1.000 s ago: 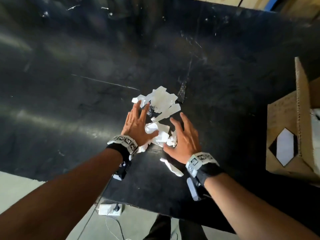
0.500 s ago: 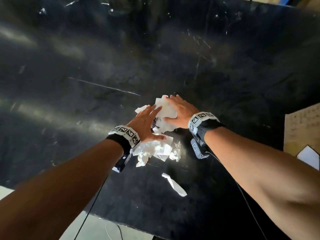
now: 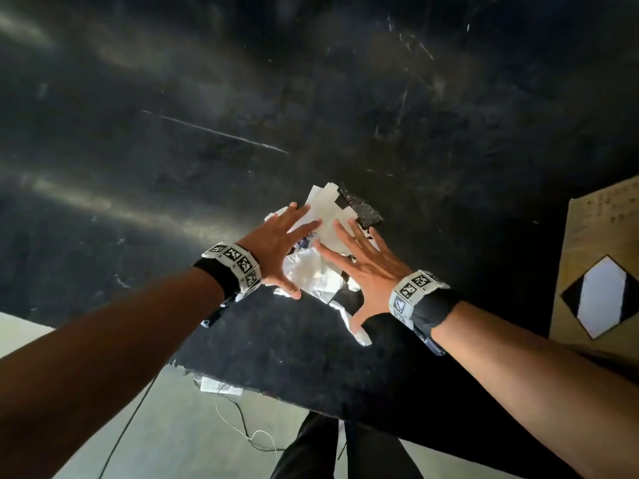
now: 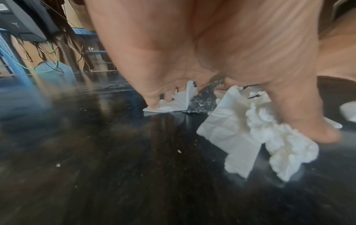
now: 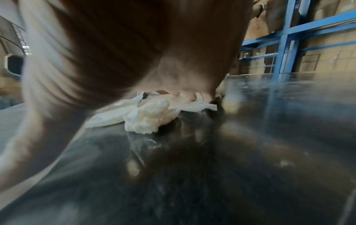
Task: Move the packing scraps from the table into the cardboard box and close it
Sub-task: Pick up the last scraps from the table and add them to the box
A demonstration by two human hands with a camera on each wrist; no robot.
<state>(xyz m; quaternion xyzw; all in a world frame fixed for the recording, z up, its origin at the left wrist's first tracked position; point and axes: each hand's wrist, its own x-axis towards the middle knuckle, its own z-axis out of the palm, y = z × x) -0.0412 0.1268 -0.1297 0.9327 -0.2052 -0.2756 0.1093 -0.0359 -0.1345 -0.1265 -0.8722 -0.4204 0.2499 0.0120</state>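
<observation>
A heap of white packing scraps [image 3: 313, 274] lies on the black table [image 3: 207, 98] near its front edge, with a dark speckled foam piece [image 3: 363, 210] at its far side. My left hand [image 3: 276, 248] rests flat on the heap's left side with fingers spread. My right hand [image 3: 363, 267] lies flat on the right side, fingers spread too. In the left wrist view the fingers press on white paper [image 4: 173, 103] and crumbly foam [image 4: 269, 137]. The right wrist view shows a crumpled white wad [image 5: 150, 117] under the palm. The cardboard box [image 3: 601, 267] stands at the right edge.
The table's front edge [image 3: 242, 385] runs just behind my wrists. A white adapter with a cable [image 3: 218, 385] lies on the floor below. Blue shelving with cartons [image 5: 285, 38] stands beyond the table.
My right hand has swung from the heap's far end back to its right side. The stray strip near the front edge has been drawn against the heap. The dark foam piece now shows.
</observation>
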